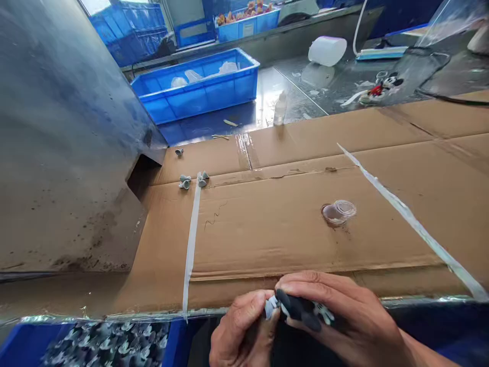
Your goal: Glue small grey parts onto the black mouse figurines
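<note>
my left grip (242, 329) pinching grey piece (271, 306), my right grip (342, 311) grasping black part (300, 310), both nearer me than cup (339, 212)

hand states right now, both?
Left hand: closed, thumb and finger pinching a small light-grey piece.
Right hand: closed, holding a dark piece right beside it.
</note>
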A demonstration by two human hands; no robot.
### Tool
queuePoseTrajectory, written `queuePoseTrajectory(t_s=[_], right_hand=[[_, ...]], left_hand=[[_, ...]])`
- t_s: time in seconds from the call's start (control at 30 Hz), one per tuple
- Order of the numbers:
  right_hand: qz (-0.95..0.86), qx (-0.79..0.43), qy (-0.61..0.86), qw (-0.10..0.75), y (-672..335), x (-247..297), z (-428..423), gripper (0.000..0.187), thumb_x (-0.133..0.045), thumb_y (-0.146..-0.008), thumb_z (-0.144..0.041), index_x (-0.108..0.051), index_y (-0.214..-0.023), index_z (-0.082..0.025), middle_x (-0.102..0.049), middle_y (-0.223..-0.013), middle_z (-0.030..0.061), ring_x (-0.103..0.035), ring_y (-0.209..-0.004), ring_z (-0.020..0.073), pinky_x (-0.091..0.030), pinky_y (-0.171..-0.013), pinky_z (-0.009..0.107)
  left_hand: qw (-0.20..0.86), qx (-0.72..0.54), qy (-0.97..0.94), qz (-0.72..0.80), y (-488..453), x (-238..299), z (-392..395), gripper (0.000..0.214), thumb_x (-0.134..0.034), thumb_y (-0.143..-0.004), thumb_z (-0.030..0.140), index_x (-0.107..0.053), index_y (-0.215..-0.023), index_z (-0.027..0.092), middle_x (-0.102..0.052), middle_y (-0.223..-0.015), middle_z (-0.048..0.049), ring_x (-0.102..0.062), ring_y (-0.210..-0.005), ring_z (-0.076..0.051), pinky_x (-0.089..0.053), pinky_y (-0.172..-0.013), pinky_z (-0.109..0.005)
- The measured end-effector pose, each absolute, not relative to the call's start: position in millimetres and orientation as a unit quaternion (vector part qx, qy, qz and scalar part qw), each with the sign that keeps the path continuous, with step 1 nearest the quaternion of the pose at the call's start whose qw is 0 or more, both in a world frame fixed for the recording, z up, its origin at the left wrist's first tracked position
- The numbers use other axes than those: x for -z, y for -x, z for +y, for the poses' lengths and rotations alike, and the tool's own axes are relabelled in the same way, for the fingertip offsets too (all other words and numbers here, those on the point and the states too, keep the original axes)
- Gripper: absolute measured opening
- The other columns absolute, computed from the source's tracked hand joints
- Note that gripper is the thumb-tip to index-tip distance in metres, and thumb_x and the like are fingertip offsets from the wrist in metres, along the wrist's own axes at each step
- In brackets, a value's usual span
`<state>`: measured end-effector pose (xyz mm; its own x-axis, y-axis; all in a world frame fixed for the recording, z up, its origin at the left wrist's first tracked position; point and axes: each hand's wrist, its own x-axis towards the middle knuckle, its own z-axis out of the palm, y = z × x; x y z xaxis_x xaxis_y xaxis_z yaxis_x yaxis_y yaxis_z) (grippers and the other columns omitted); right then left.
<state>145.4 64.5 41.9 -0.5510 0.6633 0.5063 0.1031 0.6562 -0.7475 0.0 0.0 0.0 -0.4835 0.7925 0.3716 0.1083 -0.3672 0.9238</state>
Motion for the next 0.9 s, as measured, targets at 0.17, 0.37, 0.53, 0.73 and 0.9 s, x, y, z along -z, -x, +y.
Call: queuePoseTrajectory(t_s=[0.17, 0.37, 0.53, 0.73, 0.9], right_hand=[[-0.81, -0.337, 0.237, 0.416, -144.6, -45.7, 66.3, 0.028, -0.059, -0.091, -0.004, -0.063, -0.117, -0.012, -0.072, -0.099, 0.0099, -0.07, -0.092, 0.0133, -0.058, -0.085, 0.018], [-0.812, -0.323, 0.238, 0.424, -141.1, -47.9, 66.9, 0.021, -0.059, -0.096, -0.014, -0.062, -0.117, -0.015, -0.073, -0.096, 0.0071, -0.071, -0.088, 0.012, -0.058, -0.083, 0.015], [-0.818, -0.304, 0.251, 0.419, -140.4, -49.1, 67.7, 0.019, -0.059, -0.097, -0.019, -0.062, -0.116, -0.017, -0.073, -0.097, 0.0054, -0.071, -0.089, 0.0101, -0.056, -0.085, 0.012], [-0.83, -0.27, 0.263, 0.411, -140.9, -48.1, 67.5, 0.017, -0.058, -0.098, -0.023, -0.064, -0.113, -0.016, -0.074, -0.096, 0.0055, -0.072, -0.09, 0.0094, -0.055, -0.087, 0.011], [-0.84, -0.258, 0.264, 0.398, -141.5, -48.6, 68.6, 0.017, -0.056, -0.099, -0.025, -0.064, -0.112, -0.017, -0.075, -0.095, 0.0063, -0.072, -0.088, 0.0105, -0.056, -0.085, 0.012]], left_hand=[[0.244, -0.698, -0.445, 0.505, 0.6, 0.5, 0.6, 0.023, -0.075, -0.081, 0.011, -0.073, -0.101, 0.023, -0.074, -0.093, 0.0013, -0.07, -0.079, -0.013, -0.055, -0.073, -0.019], [0.256, -0.695, -0.448, 0.501, 1.1, 2.1, 0.5, 0.023, -0.073, -0.083, 0.014, -0.072, -0.104, 0.025, -0.074, -0.094, 0.0009, -0.069, -0.08, -0.013, -0.055, -0.074, -0.019], [0.265, -0.693, -0.454, 0.493, 3.0, -0.6, 1.0, 0.023, -0.073, -0.084, 0.014, -0.072, -0.104, 0.025, -0.074, -0.093, 0.0006, -0.07, -0.079, -0.013, -0.056, -0.073, -0.019], [0.259, -0.701, -0.456, 0.483, 2.3, 1.0, 2.6, 0.027, -0.073, -0.082, 0.011, -0.073, -0.105, 0.025, -0.074, -0.093, 0.0, -0.069, -0.079, -0.014, -0.056, -0.073, -0.021], [0.258, -0.711, -0.45, 0.475, 0.3, 1.0, 3.5, 0.027, -0.073, -0.082, 0.009, -0.073, -0.105, 0.024, -0.074, -0.092, -0.0001, -0.069, -0.078, -0.015, -0.056, -0.072, -0.022]])
